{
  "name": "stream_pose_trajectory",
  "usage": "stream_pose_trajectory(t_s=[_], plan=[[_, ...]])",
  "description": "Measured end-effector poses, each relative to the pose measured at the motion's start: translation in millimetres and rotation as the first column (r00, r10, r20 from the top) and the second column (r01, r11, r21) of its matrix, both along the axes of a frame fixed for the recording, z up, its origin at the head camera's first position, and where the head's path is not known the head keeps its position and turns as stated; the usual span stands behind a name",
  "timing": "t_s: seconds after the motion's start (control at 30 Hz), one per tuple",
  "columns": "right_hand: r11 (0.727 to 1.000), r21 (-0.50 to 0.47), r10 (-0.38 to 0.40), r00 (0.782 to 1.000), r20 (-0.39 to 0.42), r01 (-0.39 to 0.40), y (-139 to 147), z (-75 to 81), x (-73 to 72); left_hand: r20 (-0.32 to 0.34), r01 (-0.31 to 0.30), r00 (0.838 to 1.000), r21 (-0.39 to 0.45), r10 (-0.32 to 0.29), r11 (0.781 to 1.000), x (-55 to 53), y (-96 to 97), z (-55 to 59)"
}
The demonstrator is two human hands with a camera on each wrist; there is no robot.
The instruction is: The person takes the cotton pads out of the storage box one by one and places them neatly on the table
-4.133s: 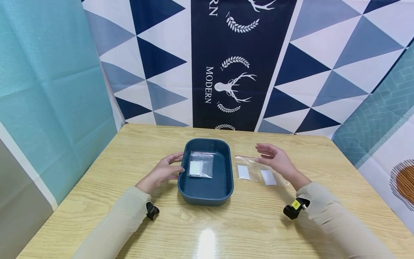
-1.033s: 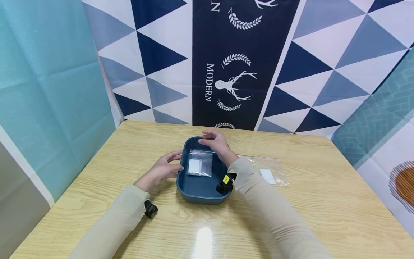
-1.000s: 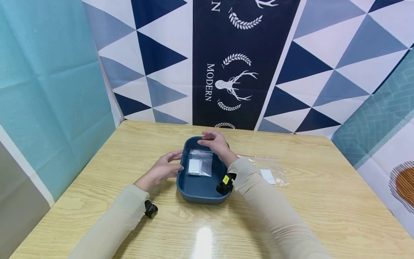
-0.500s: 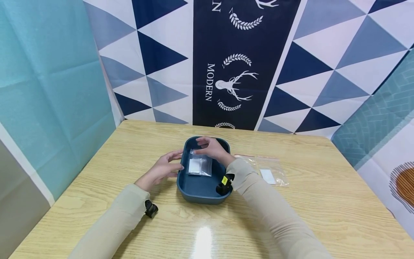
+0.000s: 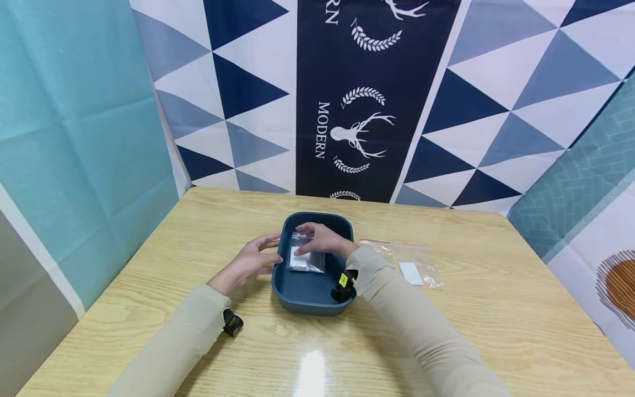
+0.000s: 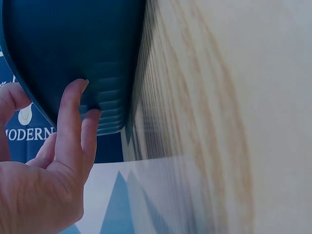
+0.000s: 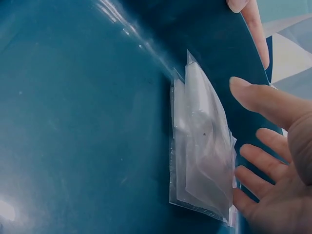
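A dark blue rectangular box (image 5: pixel 310 292) stands on the wooden table. My left hand (image 5: pixel 250 259) holds its left wall, thumb at the rim and fingertips against the outside, as the left wrist view shows. Inside lie several clear zip bags (image 5: pixel 316 263) in a stack, with white card-like pieces in them. My right hand (image 5: pixel 324 241) is inside the box over this stack. In the right wrist view its fingers are spread, with fingertips at the edge of the bags (image 7: pixel 204 156) and the thumb apart from them. Nothing is gripped in it.
Right of the box, a clear zip bag (image 5: pixel 428 259) with a white piece lies flat on the table (image 5: pixel 496 309). Another clear bag (image 5: pixel 379 248) beside it is partly hidden by my right sleeve. A patterned cloth (image 5: pixel 248 110) hangs behind the table.
My right hand has moved left from the bags on the table to over the box, then lowered onto the stack inside. My left hand has stayed at the box.
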State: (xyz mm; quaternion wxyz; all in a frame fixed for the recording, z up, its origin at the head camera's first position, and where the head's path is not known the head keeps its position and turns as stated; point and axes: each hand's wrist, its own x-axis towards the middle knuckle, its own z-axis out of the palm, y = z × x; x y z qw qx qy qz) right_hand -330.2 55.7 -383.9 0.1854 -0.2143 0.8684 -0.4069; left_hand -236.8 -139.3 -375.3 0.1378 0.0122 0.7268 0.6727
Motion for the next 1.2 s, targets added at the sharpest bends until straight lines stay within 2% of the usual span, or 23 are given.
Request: stream_pose_trajectory(t_s=[0.07, 0.2, 0.3, 0.57, 0.7, 0.93, 1.2], plan=[[1.0, 0.02, 0.024, 1.0, 0.012, -0.024, 0.2, -1.8, -0.1, 0.001, 0.005, 1.0, -0.002, -0.005, 1.0, 2.1, 0.4, 2.8], [0.996, 0.059, 0.061, 0.998, 0.035, -0.063, 0.6, -2.5, 0.3, -0.003, -0.002, 1.0, 0.01, 0.002, 1.0, -8.5, -2.3, -12.6], [0.992, 0.083, 0.096, 0.994, 0.046, -0.099, 1.1, -1.9, 0.8, -0.005, -0.01, 1.0, 0.01, 0.01, 1.0, -13.2, -3.4, -20.2], [0.965, 0.147, 0.204, 0.974, 0.095, -0.217, 3.6, -0.2, 0.9, -0.012, -0.019, 1.0, 0.002, 0.019, 1.0, -14.7, -2.8, -22.1], [0.96, 0.171, 0.211, 0.974, 0.086, -0.223, 3.5, 0.4, 1.2, -0.015, -0.016, 1.0, 0.006, 0.016, 1.0, -14.4, -2.7, -21.5], [0.947, 0.257, 0.201, 0.98, -0.001, -0.194, 1.9, 0.1, -1.9, -0.02, -0.008, 1.0, 0.029, 0.009, 1.0, -14.0, -3.6, -20.7], [0.965, 0.214, 0.16, 0.987, -0.035, -0.149, 2.1, 1.8, -1.7, -0.019, -0.013, 1.0, 0.025, 0.013, 1.0, -13.9, -2.9, -21.3]])
